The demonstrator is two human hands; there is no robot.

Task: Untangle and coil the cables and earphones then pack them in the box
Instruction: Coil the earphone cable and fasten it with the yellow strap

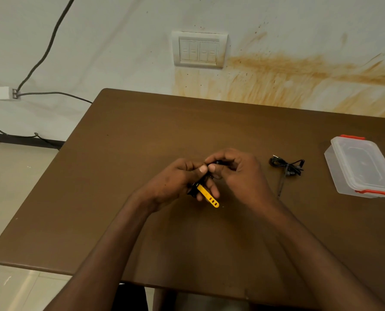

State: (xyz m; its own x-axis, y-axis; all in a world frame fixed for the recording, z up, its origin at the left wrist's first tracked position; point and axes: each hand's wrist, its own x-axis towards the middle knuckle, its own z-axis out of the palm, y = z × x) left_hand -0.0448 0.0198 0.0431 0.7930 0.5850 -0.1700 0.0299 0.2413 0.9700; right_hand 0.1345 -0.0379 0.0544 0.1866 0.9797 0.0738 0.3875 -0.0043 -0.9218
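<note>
Clear plastic box, lid on, sits right; both hands' grips pinch a yellow-strapped black cable.

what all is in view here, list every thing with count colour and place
table: 1, brown, fills the middle of the view
box: 1, clear plastic with red clips, lid on, right side of the table
earphones: 1 bundle, black, on the table between the hands and the box
cable: 1, black, held in both hands over the table centre
strap: 1, yellow with holes, hanging from the cable below the fingers
switch plate: 1, white, on the stained wall
wall cables: several, dark, along the wall at left
left hand: 1, grips the cable
right hand: 1, pinches the cable's top
</note>
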